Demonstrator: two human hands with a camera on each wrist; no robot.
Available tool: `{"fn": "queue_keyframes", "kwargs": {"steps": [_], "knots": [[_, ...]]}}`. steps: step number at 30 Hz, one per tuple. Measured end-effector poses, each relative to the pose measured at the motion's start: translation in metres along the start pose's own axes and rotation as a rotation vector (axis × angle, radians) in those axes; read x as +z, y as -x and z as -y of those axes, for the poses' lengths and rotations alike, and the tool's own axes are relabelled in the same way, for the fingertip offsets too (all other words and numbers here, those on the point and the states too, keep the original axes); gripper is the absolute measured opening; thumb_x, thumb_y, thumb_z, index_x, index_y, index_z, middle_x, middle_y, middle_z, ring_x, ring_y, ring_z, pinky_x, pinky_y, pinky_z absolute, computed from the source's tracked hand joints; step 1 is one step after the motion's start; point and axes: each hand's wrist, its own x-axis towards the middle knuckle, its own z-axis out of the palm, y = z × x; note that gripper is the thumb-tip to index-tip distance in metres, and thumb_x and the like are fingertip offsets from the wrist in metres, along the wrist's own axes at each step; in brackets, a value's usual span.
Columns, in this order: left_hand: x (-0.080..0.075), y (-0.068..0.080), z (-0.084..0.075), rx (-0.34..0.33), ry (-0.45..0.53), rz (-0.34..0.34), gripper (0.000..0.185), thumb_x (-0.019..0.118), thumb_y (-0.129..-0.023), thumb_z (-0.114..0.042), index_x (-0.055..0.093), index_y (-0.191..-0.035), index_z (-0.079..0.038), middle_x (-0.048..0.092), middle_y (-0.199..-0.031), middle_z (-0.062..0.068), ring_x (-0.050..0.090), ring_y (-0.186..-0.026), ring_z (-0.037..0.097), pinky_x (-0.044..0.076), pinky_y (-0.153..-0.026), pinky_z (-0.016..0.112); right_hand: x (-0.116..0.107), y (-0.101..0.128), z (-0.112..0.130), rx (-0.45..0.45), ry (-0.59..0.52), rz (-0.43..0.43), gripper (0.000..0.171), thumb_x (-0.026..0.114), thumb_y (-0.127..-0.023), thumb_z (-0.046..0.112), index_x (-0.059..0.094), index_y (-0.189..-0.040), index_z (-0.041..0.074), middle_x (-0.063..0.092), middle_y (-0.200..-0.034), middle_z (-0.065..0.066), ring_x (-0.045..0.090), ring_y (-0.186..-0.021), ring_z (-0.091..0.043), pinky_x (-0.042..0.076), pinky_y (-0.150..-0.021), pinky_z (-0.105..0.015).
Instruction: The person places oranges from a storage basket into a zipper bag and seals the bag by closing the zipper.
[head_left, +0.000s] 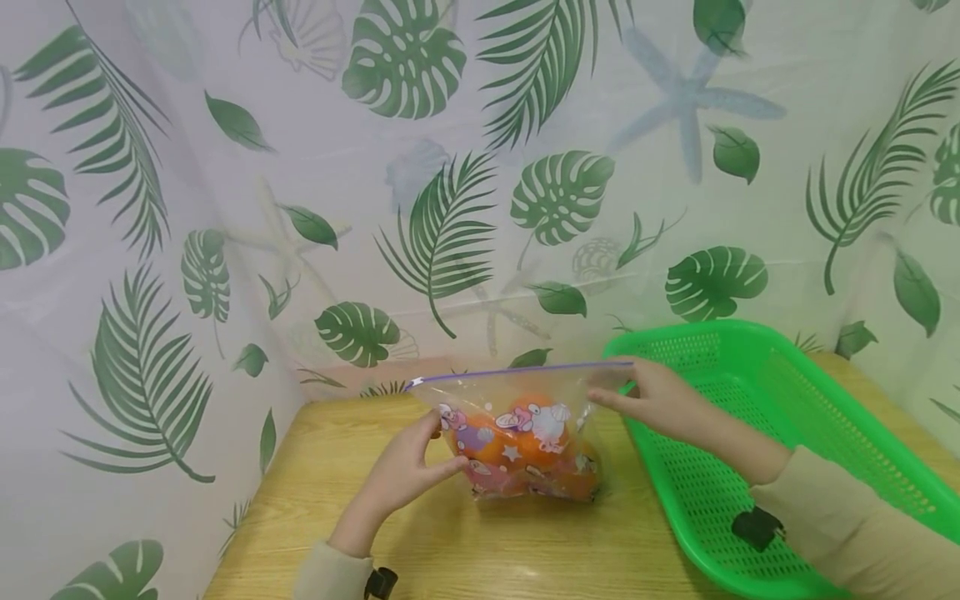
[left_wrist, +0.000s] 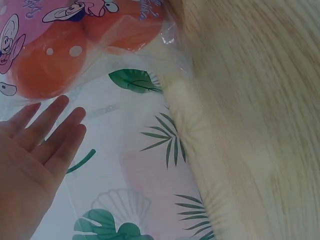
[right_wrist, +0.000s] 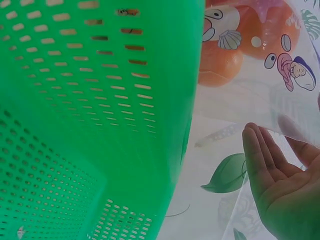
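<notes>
A clear zip bag printed with pink and purple cartoon figures stands upright on the table. Inside it are several oranges, partly hidden by the print. Its purple zip strip runs along the top, with a white slider at the left end. My left hand rests against the bag's left side, thumb toward the front; in the left wrist view its fingers are fairly straight beside the plastic. At the upper right corner my right hand pinches the bag's edge between thumb and fingers.
A green perforated plastic basket stands on the right of the wood-grain table, beneath my right forearm. Behind and to the left hangs a white sheet printed with leaves and starfish.
</notes>
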Motion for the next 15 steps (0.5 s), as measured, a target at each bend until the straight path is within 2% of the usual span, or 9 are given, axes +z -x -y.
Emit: {"fn": "queue_keyframes", "kwargs": {"steps": [3, 8, 13, 15], "knots": [[0.0031, -0.0022, -0.0003, 0.011, 0.009, 0.003, 0.052, 0.08, -0.094, -0.038, 0.061, -0.135, -0.014, 0.073, -0.13, 0.009, 0.071, -0.123, 0.035, 0.057, -0.106, 0.053, 0.0014, 0.0007, 0.0, -0.018, -0.032, -0.016, 0.063, 0.066, -0.104, 0.042, 0.058, -0.145, -0.005, 0.059, -0.147, -0.031, 0.073, -0.097, -0.022, 0.061, -0.08, -0.036], [0.0057, -0.0043, -0.0016, 0.022, 0.077, 0.021, 0.051, 0.08, -0.096, -0.032, 0.058, -0.139, -0.014, 0.076, -0.124, 0.008, 0.076, -0.114, 0.032, 0.06, -0.101, 0.052, 0.0042, 0.0019, -0.0008, -0.066, -0.06, -0.059, 0.044, 0.069, -0.103, 0.033, 0.068, -0.136, 0.003, 0.067, -0.139, -0.022, 0.07, -0.114, -0.032, 0.06, -0.089, -0.04], [0.005, -0.0043, -0.0045, 0.015, 0.117, 0.032, 0.042, 0.079, -0.096, -0.03, 0.061, -0.129, -0.011, 0.076, -0.116, 0.009, 0.078, -0.107, 0.03, 0.061, -0.096, 0.056, 0.0047, 0.0012, -0.0013, -0.093, -0.066, -0.067, 0.032, 0.065, -0.106, 0.029, 0.074, -0.127, 0.008, 0.073, -0.132, -0.015, 0.07, -0.113, -0.029, 0.058, -0.088, -0.035], [0.0044, -0.0041, -0.0055, 0.009, 0.122, 0.039, 0.036, 0.079, -0.097, -0.029, 0.063, -0.123, -0.01, 0.077, -0.112, 0.009, 0.078, -0.103, 0.029, 0.062, -0.092, 0.052, 0.0041, 0.0006, -0.0008, -0.107, -0.062, -0.058, 0.033, 0.062, -0.108, 0.03, 0.075, -0.126, 0.007, 0.075, -0.127, -0.014, 0.072, -0.11, -0.027, 0.059, -0.088, -0.034]]}}
